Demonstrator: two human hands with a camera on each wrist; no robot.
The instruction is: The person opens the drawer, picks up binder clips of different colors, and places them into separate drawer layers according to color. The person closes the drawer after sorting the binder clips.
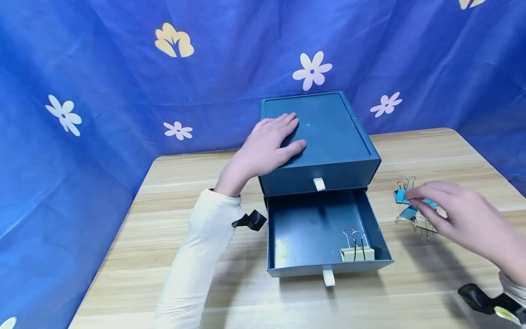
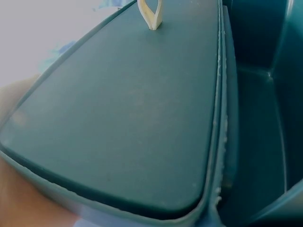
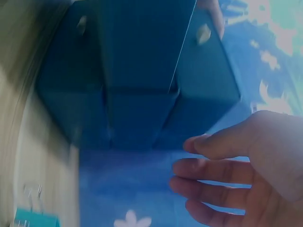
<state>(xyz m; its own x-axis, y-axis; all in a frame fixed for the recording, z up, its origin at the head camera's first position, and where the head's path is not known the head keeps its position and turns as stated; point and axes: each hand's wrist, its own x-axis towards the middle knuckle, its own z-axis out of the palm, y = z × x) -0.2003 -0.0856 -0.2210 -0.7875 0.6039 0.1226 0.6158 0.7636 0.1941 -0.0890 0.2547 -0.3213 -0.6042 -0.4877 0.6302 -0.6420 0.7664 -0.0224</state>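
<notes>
The left hand [image 1: 267,148] lies flat, fingers straight and slightly spread, on the lid of the teal drawer box [image 1: 328,132], steadying it on the wooden table [image 1: 164,256]. Its lower drawer [image 1: 312,228] stands pulled out toward the near edge, a cream binder clip [image 1: 356,250] in its near right corner. To the right, the right hand [image 1: 460,217] reaches loosely spread fingers over the blue binder clips [image 1: 407,205] on the table. Their tangled wire handles could snag, so that lifting one drags others along.
</notes>
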